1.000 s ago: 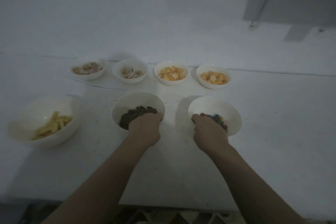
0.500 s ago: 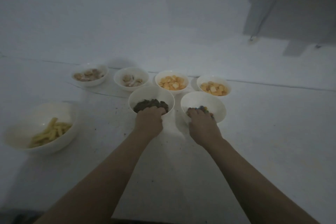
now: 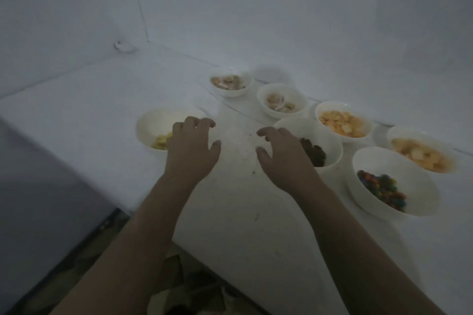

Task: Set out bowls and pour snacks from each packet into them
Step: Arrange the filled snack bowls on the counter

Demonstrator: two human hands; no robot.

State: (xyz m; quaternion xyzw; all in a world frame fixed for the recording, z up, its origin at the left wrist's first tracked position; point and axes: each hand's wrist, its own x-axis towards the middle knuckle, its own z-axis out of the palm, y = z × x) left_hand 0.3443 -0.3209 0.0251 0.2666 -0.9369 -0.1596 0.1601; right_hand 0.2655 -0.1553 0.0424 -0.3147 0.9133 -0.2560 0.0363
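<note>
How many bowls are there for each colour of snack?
Yellow sticks: 1, the bowl of yellow sticks by the left hand.
Pale beige pieces: 2, the far bowl and its neighbour.
Orange crackers: 2, one bowl and the rightmost bowl.
Dark brown snack: 1, the bowl behind the right hand.
Mixed-colour candies: 1, the nearest bowl.
Total: 7 bowls.

The frame is looking dim and bluish-grey — grainy, with soft focus throughout. Faint glare is falling on the pale white tabletop (image 3: 238, 140) between the hands, corners are darkening, and straight edges are bowing from wide-angle distortion.
</note>
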